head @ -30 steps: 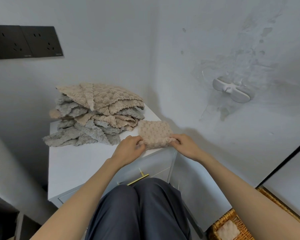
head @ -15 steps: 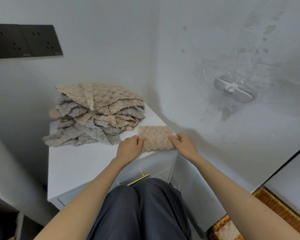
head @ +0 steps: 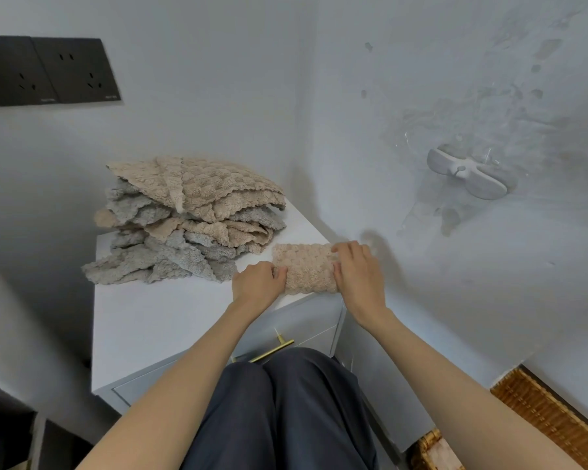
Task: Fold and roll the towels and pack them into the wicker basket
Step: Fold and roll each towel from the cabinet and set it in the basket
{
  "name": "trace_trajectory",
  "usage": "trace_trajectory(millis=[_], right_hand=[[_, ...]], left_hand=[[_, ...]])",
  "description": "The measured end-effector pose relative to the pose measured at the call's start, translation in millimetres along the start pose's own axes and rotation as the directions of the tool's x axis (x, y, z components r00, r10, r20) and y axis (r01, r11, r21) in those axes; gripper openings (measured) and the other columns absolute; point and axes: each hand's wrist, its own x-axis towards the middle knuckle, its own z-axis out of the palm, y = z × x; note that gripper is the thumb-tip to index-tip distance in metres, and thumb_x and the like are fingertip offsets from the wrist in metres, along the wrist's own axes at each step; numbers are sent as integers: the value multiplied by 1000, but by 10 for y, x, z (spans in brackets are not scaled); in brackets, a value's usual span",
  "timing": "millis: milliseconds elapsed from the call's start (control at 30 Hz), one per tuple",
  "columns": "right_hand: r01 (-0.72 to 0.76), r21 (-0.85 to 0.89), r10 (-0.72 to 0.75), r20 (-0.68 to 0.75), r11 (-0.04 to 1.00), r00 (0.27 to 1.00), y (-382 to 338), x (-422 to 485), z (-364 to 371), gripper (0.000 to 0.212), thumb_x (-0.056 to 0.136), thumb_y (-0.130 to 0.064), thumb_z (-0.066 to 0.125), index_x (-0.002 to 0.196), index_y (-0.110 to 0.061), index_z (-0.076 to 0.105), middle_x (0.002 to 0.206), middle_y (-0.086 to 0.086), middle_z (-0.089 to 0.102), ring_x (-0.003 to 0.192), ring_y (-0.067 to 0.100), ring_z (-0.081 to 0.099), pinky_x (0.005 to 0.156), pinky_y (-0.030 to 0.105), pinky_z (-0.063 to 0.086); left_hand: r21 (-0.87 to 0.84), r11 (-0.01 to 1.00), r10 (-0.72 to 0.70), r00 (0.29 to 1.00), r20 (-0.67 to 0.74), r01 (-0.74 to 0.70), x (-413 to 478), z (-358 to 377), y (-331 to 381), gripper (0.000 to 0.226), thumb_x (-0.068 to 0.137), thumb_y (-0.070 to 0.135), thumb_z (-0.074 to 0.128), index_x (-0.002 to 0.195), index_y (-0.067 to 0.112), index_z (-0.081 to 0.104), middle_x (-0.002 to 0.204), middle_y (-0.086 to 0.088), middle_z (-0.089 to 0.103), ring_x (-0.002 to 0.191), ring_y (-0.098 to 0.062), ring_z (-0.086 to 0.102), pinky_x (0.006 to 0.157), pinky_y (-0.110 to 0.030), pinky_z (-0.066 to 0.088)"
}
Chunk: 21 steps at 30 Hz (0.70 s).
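Observation:
A beige waffle towel (head: 306,268) lies rolled into a short cylinder at the right front corner of the white cabinet top (head: 157,317). My left hand (head: 257,283) grips its left end with curled fingers. My right hand (head: 357,269) curls over its right end. Behind and to the left sits a loose pile of beige and grey towels (head: 190,218). The wicker basket (head: 543,412) shows only as a rim at the lower right, beyond my right forearm.
The cabinet stands in a wall corner, with a gold drawer handle (head: 274,349) above my dark-trousered knees (head: 279,408). Dark wall sockets (head: 48,71) are at upper left. A white plastic hook (head: 469,173) sticks out of the right wall.
The beige towel has gone from a flat folded piece to a tighter roll. Both hands have moved forward with it. The view has tilted so less of the basket shows.

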Motion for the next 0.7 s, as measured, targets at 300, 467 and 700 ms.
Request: trace_trajectory(millis=[300, 467, 700], right_hand=[[297, 141, -317, 144, 944, 938, -113, -256, 175, 46, 100, -15, 45, 145, -5, 36, 150, 11, 37, 141, 26, 32, 118, 35, 17], [284, 56, -288, 101, 957, 952, 158, -306, 68, 52, 86, 3, 62, 136, 0, 48, 140, 15, 49, 129, 29, 49, 104, 40, 44], [250, 15, -246, 235, 968, 940, 165, -258, 80, 60, 94, 3, 41, 150, -14, 25, 156, 6, 27, 144, 20, 25, 113, 31, 29]], left_hand=[[28, 999, -36, 999, -7, 36, 11, -23, 20, 40, 93, 44, 43, 72, 14, 58, 84, -7, 68, 85, -28, 62, 82, -35, 46], [93, 996, -2, 997, -81, 9, -23, -57, 13, 39, 93, 46, 48, 97, 10, 61, 95, -4, 67, 96, -26, 61, 82, -38, 47], [64, 892, 451, 880, -146, -447, -88, -75, -64, 28, 94, 9, 50, 114, 19, 68, 115, 3, 67, 112, -20, 53, 93, -36, 41]])
